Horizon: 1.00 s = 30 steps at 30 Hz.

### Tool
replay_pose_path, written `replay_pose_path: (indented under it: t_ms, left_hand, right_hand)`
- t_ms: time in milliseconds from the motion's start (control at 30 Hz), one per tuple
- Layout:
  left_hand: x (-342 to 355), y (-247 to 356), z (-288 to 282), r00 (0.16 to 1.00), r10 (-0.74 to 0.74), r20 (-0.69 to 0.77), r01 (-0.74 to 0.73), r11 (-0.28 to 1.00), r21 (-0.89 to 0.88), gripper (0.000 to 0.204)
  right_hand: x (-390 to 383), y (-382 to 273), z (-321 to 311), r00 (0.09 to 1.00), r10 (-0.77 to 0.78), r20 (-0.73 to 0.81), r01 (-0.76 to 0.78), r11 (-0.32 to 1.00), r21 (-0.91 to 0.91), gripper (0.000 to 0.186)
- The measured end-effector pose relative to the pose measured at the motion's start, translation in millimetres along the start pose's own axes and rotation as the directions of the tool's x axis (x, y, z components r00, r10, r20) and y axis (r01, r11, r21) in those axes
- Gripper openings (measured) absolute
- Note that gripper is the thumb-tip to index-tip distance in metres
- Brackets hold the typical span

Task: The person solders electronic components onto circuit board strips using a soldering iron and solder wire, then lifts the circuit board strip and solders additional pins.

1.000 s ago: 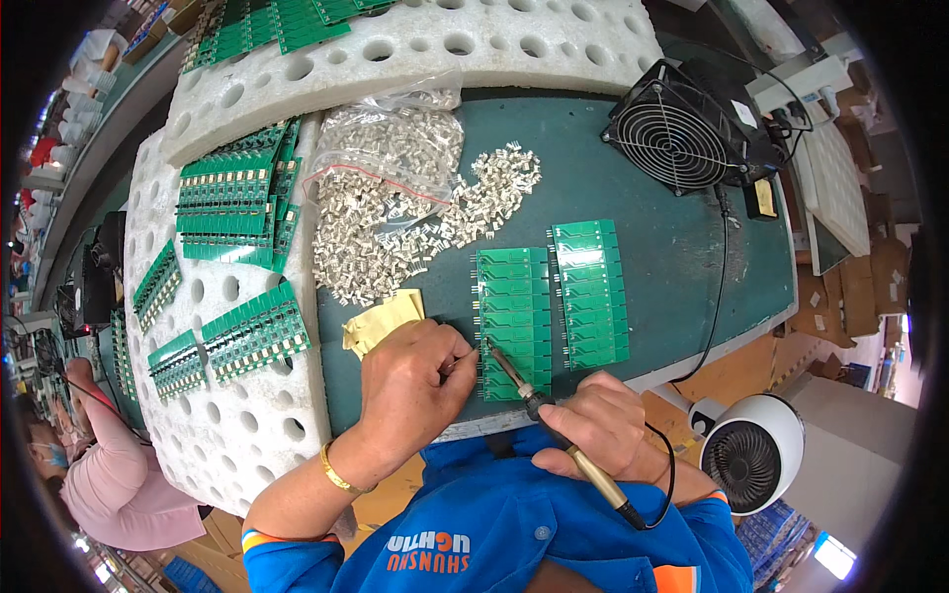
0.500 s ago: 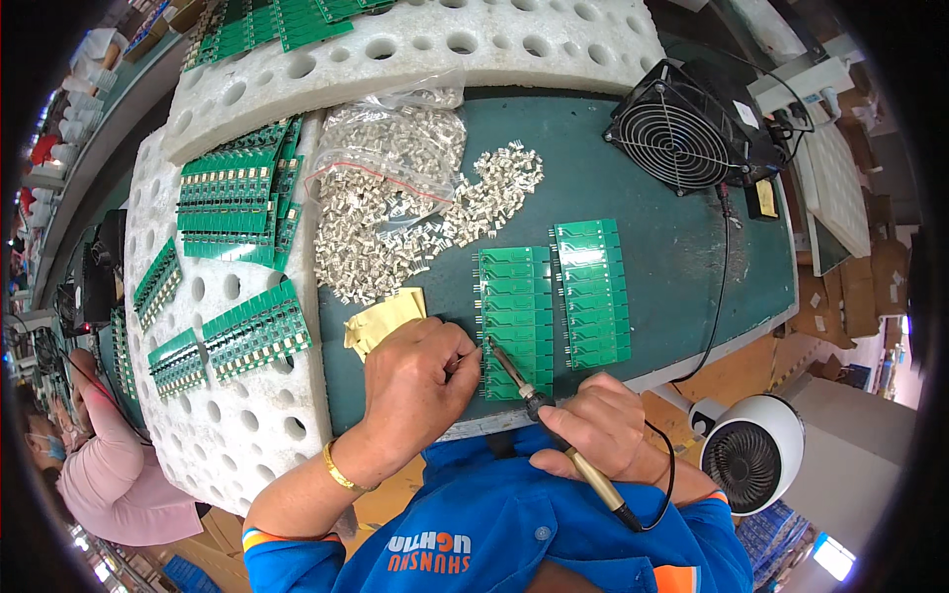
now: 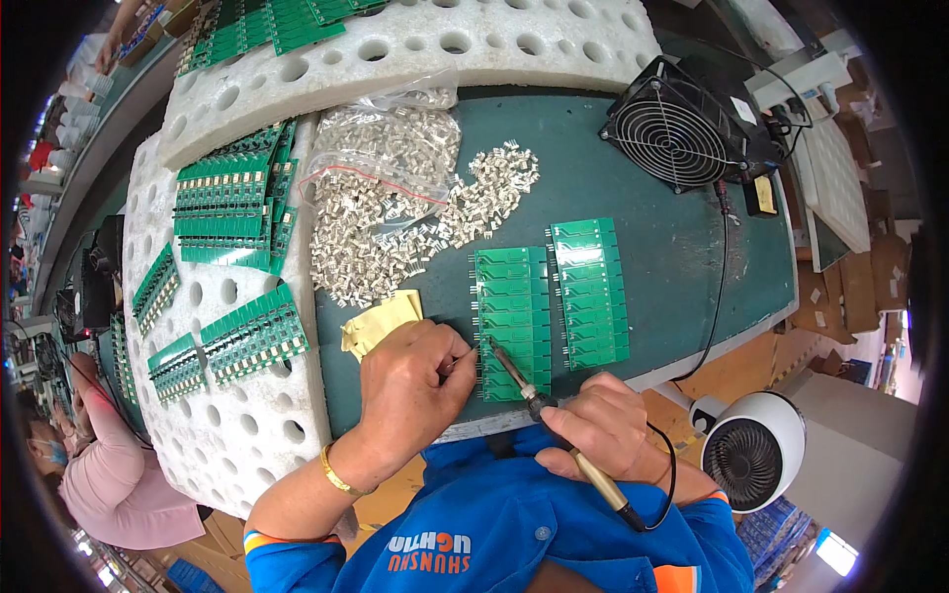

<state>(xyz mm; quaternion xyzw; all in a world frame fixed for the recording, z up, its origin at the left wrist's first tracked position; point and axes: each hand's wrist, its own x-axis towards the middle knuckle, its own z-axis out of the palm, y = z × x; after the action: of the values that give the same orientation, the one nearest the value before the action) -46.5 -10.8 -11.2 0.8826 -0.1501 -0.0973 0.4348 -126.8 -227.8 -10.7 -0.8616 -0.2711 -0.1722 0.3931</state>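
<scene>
My right hand [image 3: 601, 427] is closed round the handle of a soldering iron [image 3: 590, 472]. The iron's tip rests at the left edge of a green circuit board panel [image 3: 514, 321], about halfway along it. Beside that same edge my left hand [image 3: 417, 374] is closed in a pinch; what its fingers hold, perhaps thin wire, is too small to make out. A second green board panel [image 3: 591, 296] lies just to the right, with pins along its left side. Partly under my left hand is a folded yellow sponge or cloth [image 3: 381, 321].
White connectors [image 3: 361, 252] lie heaped beside and inside a clear plastic bag [image 3: 395, 138]. Perforated white foam [image 3: 232, 420] on the left bears several green boards [image 3: 225, 198]. A black fan [image 3: 677, 133] stands far right, its cable [image 3: 729, 267] hanging over the edge; a white fan [image 3: 751, 453] sits lower right.
Both hands and the iron hold nearly the same place at the board's left edge. The whole view has shifted very slightly.
</scene>
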Motion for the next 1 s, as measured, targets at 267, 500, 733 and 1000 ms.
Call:
replay_pose_path:
  t_ms: [267,500,733,1000]
  left_hand:
    - [0.0,-3.5,1.1,0.997,0.071,-0.007,-0.071,0.997,0.03,0.012]
    - [1.6,-4.2,0.4,0.996,0.091,-0.007,-0.091,0.995,0.033,0.012]
    - [2.2,-4.1,1.1,0.996,0.093,0.009,-0.093,0.995,0.03,0.012]
    - [2.5,-3.9,4.9,0.994,0.11,-0.023,-0.109,0.993,0.042,0.011]
  right_hand:
    - [1.9,-0.7,-0.4,1.0,0.003,0.027,-0.003,1.0,0.004,0.045]
    - [4.9,-2.3,-1.1,0.999,0.014,0.038,-0.014,1.0,0.004,0.048]
    - [4.0,-3.5,-0.5,0.999,0.011,0.039,-0.011,1.0,-0.003,0.049]
    - [3.9,-4.9,0.8,0.999,0.008,0.037,-0.007,1.0,-0.005,0.05]
